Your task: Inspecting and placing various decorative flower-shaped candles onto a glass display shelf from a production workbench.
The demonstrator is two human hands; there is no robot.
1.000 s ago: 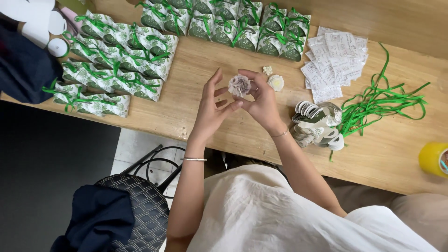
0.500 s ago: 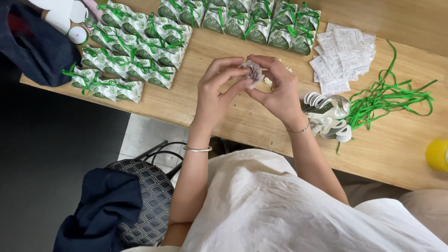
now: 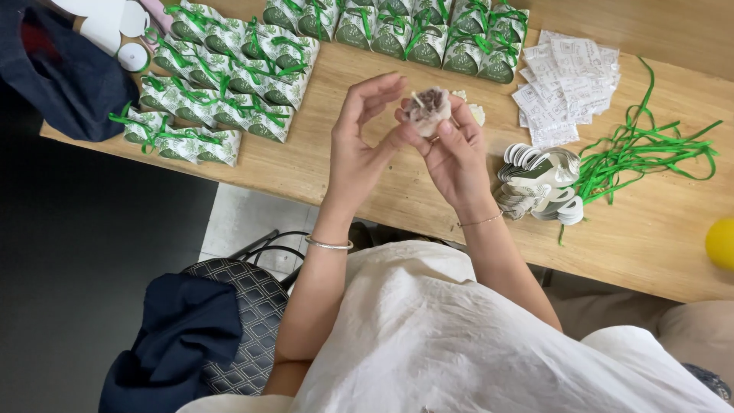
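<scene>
Fingers of our left hand (image 3: pixel 359 145) are spread and loose, thumb just brushing the small round wrapped sweet (image 3: pixel 428 107); our right hand (image 3: pixel 451 149) pinches it from below, held above the wooden table (image 3: pixel 367 183). Best, we judge, to keep that pinch low and steady. Finished green-ribboned boxes (image 3: pixel 222 76) crowd the left, flat cut-outs (image 3: pixel 539 183) and loose green ribbon (image 3: pixel 642 157) the right; bare wood beneath us, table edge close.

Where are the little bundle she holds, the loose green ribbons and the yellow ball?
bundle (image 3: pixel 428 107), head view, its top
ribbons (image 3: pixel 650 153), head view, middle of the tangle
ball (image 3: pixel 721 243), head view, its centre
</scene>
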